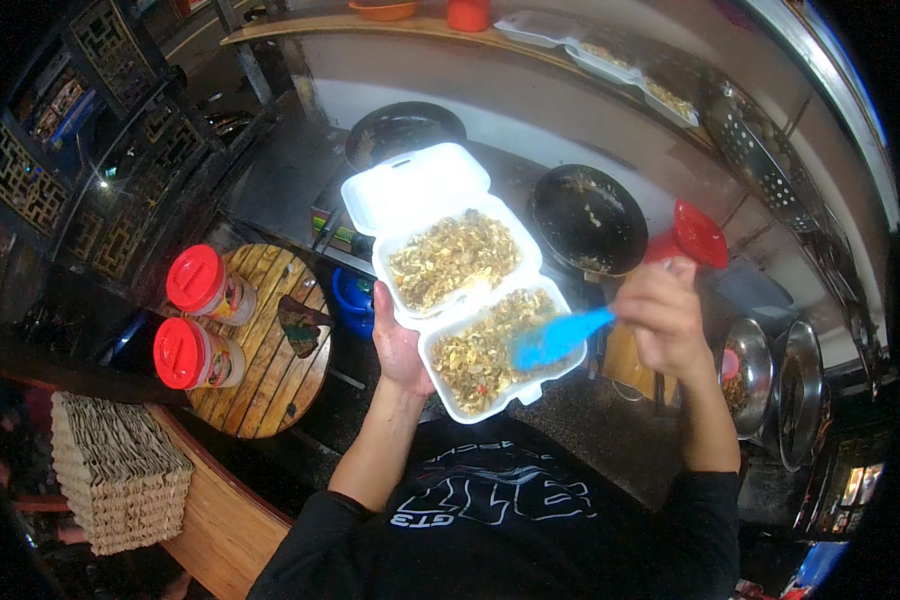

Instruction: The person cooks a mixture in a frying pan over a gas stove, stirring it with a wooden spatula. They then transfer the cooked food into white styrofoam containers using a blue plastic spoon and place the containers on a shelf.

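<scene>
My left hand (403,352) holds up an open white foam takeaway box (435,310) from its left side and below. Food that looks like fried rice with egg (454,259) fills two joined compartments, and the box's third part (416,187) is folded back beyond them without food. My right hand (664,315) grips a blue spatula-like utensil (559,341), blurred, whose broad end is over the food in the near compartment. Whether it touches the food I cannot tell.
Behind the box are a dark wok (589,217) and another dark pan (405,131). Two red-lidded jars (199,352) stand on a round slatted wooden stool (270,397). Stacked egg trays (120,480) are at lower left, metal bowls (765,375) at right. Filled foam boxes (607,66) line a shelf (390,28).
</scene>
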Available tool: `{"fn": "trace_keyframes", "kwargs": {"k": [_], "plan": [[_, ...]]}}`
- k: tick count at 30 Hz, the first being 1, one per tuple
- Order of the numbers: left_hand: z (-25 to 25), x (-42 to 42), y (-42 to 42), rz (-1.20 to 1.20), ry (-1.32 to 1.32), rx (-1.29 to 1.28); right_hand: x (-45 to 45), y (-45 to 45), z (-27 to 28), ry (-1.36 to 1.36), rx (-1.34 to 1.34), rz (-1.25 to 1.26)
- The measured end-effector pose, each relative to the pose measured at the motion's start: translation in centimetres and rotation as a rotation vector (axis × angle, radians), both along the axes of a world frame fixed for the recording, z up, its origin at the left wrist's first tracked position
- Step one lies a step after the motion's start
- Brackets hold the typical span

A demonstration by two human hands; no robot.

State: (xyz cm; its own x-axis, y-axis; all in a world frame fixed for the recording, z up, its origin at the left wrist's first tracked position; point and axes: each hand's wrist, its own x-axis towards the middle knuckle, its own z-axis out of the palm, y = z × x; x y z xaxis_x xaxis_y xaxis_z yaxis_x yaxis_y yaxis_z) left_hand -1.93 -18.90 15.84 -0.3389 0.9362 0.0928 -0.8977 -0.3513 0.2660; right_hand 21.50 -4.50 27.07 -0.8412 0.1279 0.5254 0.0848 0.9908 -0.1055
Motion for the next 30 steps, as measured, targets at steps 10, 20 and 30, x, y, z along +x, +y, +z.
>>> {"fn": "trace_keyframes", "kwargs": {"k": [10,20,30], "plan": [[0.8,1.4,-0.5,0.043,0.074,0.1,1.4,-3.0,0.0,0.3,0.004,-0.35],[5.2,2.6,-1.7,-0.02,0.084,0.318,1.7,-4.3,1.8,0.228,0.144,-0.305],[13.9,4.9,-0.5,0.356,0.042,0.384,1.1,-4.7,10.4,0.392,-0.081,-0.386]]}}
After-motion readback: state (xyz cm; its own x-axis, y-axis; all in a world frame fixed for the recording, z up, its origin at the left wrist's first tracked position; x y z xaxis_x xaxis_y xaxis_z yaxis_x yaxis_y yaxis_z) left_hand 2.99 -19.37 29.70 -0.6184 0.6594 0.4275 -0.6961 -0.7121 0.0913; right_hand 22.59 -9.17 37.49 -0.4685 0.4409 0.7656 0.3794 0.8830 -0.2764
